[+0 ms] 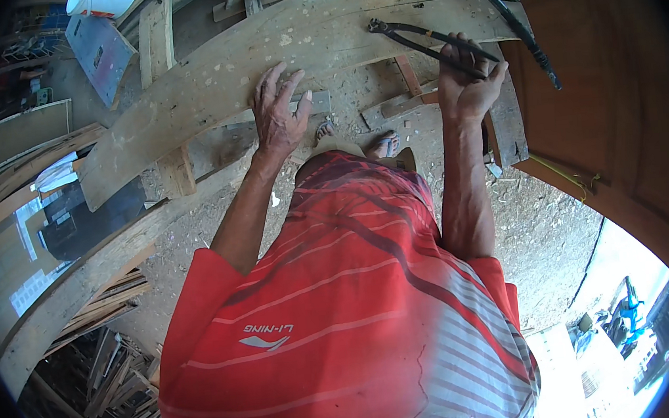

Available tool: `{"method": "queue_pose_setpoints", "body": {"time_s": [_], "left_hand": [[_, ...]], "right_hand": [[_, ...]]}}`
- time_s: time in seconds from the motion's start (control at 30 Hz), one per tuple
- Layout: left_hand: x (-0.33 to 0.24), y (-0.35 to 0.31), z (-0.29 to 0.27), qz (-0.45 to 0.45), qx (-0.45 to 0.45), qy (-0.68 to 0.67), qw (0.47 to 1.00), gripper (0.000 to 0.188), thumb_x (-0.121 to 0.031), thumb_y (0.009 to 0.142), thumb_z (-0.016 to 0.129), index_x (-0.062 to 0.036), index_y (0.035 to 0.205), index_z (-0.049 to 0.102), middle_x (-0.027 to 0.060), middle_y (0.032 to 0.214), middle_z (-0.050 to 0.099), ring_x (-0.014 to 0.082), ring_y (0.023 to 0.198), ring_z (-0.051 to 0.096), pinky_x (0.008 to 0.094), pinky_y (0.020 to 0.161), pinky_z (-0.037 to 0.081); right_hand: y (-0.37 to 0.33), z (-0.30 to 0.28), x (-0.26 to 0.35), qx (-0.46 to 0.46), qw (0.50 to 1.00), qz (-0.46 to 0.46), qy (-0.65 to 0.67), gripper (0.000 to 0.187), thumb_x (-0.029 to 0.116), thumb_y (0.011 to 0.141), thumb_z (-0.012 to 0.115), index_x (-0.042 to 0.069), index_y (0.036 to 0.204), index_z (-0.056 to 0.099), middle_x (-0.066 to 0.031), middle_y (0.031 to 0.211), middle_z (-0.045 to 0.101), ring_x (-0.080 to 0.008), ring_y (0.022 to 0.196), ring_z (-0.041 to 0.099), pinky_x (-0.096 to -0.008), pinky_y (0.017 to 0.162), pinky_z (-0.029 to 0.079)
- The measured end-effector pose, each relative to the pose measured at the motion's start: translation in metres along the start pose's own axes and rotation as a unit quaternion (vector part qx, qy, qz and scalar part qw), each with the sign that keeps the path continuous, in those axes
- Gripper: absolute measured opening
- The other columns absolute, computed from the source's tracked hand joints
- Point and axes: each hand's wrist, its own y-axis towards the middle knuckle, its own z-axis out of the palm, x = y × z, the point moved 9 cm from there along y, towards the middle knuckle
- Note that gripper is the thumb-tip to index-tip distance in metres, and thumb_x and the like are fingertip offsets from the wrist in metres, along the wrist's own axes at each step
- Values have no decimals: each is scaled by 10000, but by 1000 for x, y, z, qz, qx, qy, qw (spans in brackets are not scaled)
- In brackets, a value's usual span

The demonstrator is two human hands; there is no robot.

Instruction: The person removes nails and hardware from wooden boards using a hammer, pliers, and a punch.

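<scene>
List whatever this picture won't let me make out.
All in the head view:
Pincers: parts of the handles, hidden by the right hand.
Left hand: whether its palm touches the board, hidden beneath it.
White container: cut off by the upper edge.
Lower-right clutter: small, lost in glare.

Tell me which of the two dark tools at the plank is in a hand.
The pincers, gripped in the right hand; the hammer lies on the plank, untouched.
</scene>
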Motion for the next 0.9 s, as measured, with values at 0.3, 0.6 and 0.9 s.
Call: {"method": "queue_pose_setpoints", "body": {"time_s": [0.3,0.6,0.9], "left_hand": [[19,19,-7,22,-3,-65,998,327,-192,859,741,-134,1176,686,135,1288,571,352,1176,525,482,1017,398],[18,16,-2,5,-17,-21,1000,340,-237,845,746,-148,1166,678,116,1314,555,343,1205,508,498,1015,384],[14,14,-12,-7,34,-70,997,421,-249,813,766,-145,1211,675,135,1354,534,352,1263,471,493,1081,342]], "right_hand": [[-85,-5,-33,84,980,90,-159,609,539,1040,493,26,1368,502,-179,1308,626,-320,1227,610,-438,1029,502],[-80,-19,-30,70,973,80,-205,560,461,1053,523,35,1416,522,-137,1296,640,-295,1233,612,-375,952,509],[-112,-10,-56,197,773,198,-569,524,433,991,664,-16,1248,576,-89,920,686,-126,689,649,-257,570,496]]}}
